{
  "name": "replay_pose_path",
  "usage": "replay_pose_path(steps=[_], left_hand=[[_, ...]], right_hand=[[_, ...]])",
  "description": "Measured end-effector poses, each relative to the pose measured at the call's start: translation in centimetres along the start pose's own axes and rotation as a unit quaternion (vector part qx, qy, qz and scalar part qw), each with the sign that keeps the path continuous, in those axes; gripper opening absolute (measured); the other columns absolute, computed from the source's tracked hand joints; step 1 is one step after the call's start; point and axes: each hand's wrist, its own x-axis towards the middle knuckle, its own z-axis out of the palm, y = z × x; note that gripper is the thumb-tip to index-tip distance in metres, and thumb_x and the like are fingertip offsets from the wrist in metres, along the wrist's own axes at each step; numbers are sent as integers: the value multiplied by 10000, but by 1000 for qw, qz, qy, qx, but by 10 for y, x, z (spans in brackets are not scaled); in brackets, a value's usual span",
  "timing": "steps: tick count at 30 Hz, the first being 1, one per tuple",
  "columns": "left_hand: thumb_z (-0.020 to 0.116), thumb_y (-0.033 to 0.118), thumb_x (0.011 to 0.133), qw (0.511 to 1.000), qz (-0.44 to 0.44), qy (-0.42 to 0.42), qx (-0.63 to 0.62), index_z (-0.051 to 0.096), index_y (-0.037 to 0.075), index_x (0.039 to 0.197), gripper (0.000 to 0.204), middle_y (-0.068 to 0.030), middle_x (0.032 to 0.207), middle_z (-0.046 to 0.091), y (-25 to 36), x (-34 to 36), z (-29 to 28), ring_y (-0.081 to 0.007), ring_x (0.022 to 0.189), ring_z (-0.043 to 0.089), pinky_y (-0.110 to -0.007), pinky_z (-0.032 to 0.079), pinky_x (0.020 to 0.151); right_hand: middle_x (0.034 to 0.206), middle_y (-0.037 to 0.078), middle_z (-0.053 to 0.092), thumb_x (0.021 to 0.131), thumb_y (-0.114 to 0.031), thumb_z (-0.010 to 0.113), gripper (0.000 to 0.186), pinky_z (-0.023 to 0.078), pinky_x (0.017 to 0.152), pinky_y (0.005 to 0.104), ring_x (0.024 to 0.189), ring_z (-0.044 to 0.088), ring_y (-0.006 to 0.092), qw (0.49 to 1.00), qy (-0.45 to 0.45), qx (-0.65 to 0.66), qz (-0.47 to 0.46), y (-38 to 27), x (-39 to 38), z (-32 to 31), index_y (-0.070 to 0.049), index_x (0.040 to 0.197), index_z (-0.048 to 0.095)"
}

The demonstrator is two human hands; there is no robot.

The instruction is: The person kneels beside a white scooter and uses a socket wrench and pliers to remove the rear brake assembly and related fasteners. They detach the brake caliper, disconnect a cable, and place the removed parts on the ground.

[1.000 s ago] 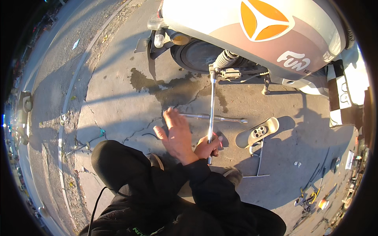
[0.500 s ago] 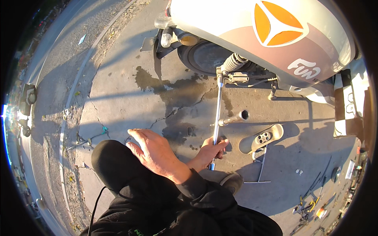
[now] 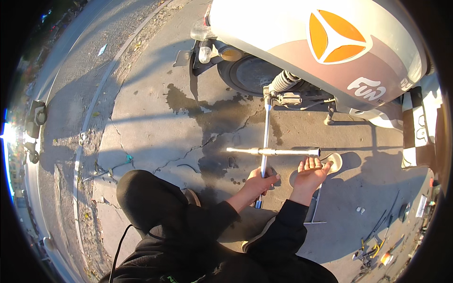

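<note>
Beside the scooter's back wheel, a cross wrench is on a bolt.

Down on the cracked grey ground, the left hand [image 3: 261, 181] is closed around the shiny metal wrench [image 3: 267, 151], whose far end sits on a bolt by the scooter [image 3: 330, 52] spring. The right hand [image 3: 311, 172] is open, palm up, under one arm. I think the bolt is not off yet.

Your left hand [image 3: 258, 181] covers part of the cross wrench [image 3: 267, 152] shaft. Its far socket end vanishes among the scooter [image 3: 302, 42] parts by the rear wheel [image 3: 247, 75]. Small tools [image 3: 377, 250] at lower right are too tiny to identify.
</note>
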Motion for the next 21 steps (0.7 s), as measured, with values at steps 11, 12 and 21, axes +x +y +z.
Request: replay_pose_path(steps=[11,12,21], left_hand=[[706,254,929,994,-41,9,-98,489,106,831,280,37,568,453,14,3,-6,-66,480,448,-255,443,477],[718,257,920,997,-36,17,-59,497,113,838,277,40,577,453,17,1,-7,-60,487,454,-249,438,478],[681,251,946,982,-143,-24,-120,507,143,802,250,63,667,439,24,8,-14,-39,532,427,-224,350,436]], right_hand=[[1342,245,544,930,-441,584,632,361,1082,453,1316,452,369,398,-642,-542,-369,144,-179,52,66,1304,530],[1300,230,572,932,-405,591,572,390,1050,448,1269,488,366,417,-653,-501,-386,153,-186,51,51,1275,552],[1010,136,683,919,-161,622,228,524,843,399,951,649,307,498,-707,-378,-330,107,-217,48,-14,1094,625]])
